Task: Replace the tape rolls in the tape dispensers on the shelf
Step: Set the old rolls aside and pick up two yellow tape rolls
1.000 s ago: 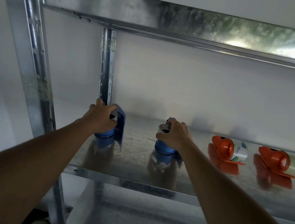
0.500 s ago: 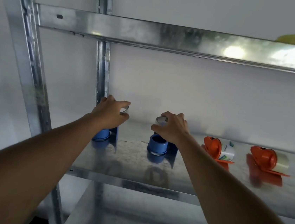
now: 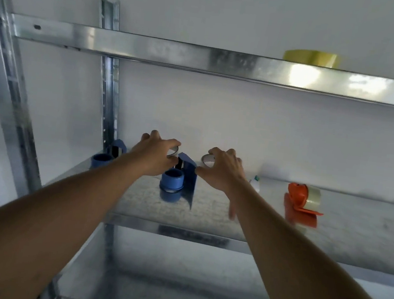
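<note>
Storage room, probably: you face bare galvanised shelving (image 3: 225, 61) with slotted uprights (image 3: 109, 105) against a plain white wall (image 3: 242, 130), stocked only with tape dispensers (image 3: 304, 202) and a yellow roll (image 3: 310, 57).

Only one view for you: head camera, wide-angle, worn on your head. Faces forward, straight into metal shelf unit (image 3: 181, 231) against white wall. Sits close, arm's reach; both forearms run up from bottom corners. Middle shelf deck seen from slightly above; upper shelf (image 3: 201, 56) near eye level, its deck hidden. No second view to share scene.
</note>
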